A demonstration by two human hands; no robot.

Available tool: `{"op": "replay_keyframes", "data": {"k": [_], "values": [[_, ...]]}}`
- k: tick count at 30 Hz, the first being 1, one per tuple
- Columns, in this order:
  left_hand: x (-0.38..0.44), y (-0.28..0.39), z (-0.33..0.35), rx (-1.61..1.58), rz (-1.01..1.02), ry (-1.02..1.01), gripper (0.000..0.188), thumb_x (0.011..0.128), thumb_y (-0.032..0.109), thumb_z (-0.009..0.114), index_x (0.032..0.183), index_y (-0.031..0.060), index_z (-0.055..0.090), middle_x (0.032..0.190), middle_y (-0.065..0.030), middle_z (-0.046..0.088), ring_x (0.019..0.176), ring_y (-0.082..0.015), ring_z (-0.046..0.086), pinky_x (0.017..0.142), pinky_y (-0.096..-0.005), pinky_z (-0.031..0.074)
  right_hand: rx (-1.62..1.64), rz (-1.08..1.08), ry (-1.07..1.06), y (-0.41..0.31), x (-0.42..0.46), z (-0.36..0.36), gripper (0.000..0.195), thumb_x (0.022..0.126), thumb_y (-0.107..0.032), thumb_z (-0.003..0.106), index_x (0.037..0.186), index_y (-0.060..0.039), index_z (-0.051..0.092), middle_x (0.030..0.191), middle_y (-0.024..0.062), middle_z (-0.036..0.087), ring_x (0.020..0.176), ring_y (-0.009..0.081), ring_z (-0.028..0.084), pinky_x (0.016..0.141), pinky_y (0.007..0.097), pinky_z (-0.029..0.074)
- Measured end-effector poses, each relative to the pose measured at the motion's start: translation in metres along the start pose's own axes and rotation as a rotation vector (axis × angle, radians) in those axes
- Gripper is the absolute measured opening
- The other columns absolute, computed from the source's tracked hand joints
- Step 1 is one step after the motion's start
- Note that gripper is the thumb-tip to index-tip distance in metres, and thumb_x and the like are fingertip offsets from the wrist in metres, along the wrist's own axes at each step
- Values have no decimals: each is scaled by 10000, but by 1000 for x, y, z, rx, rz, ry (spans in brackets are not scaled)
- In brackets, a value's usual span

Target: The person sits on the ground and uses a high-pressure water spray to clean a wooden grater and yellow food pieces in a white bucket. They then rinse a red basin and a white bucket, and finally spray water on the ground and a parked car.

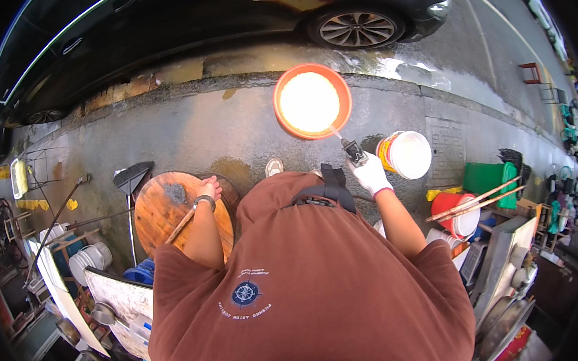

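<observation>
My right hand (369,172), in a white glove, grips a dark spray gun (354,153). A thin jet runs from its nozzle to an orange bucket (279,111) on the wet pavement. The bucket's inside is glaring white, so its contents cannot be made out. My left hand (210,187) is bare, with a dark band at the wrist. Its fingers are loosely bent, and nothing shows in them. Below it is a round wooden tabletop (157,216) with a grey scouring pad or clump (174,193) on it. A wooden stick (179,227) passes under my left forearm.
Beyond the kerb a black car (195,20) is parked. A white tub (411,154) stands right of the gun. A broom (134,176) lies by the tabletop. Further right are a red bucket (444,209) with sticks across it and a green bin (487,180).
</observation>
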State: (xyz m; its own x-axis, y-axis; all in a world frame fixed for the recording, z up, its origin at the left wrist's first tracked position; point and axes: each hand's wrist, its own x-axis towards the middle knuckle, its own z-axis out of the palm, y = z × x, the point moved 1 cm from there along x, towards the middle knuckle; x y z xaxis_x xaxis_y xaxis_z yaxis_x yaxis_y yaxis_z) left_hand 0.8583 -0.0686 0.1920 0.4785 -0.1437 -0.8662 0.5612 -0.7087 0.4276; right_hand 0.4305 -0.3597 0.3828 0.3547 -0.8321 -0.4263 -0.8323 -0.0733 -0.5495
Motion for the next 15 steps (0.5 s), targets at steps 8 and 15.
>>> {"op": "replay_keyframes", "data": {"k": [8,15], "values": [[-1,-7,-5,-35,-18,46,291,949,370,654,1131,148,603,941,-11,661,703,-175,629,597,-374,511,-56,-10,-82,9,9,4,314,874,-336,653,1006,-55,704,931,232,694,947,436,651,795,453,527],[10,-9,-10,11,-17,32,356,951,372,644,1227,151,610,1104,-54,685,880,-218,675,740,-416,557,-48,-46,-101,-14,7,-2,343,866,-360,670,1019,-54,698,975,224,698,968,429,650,809,457,528]]}}
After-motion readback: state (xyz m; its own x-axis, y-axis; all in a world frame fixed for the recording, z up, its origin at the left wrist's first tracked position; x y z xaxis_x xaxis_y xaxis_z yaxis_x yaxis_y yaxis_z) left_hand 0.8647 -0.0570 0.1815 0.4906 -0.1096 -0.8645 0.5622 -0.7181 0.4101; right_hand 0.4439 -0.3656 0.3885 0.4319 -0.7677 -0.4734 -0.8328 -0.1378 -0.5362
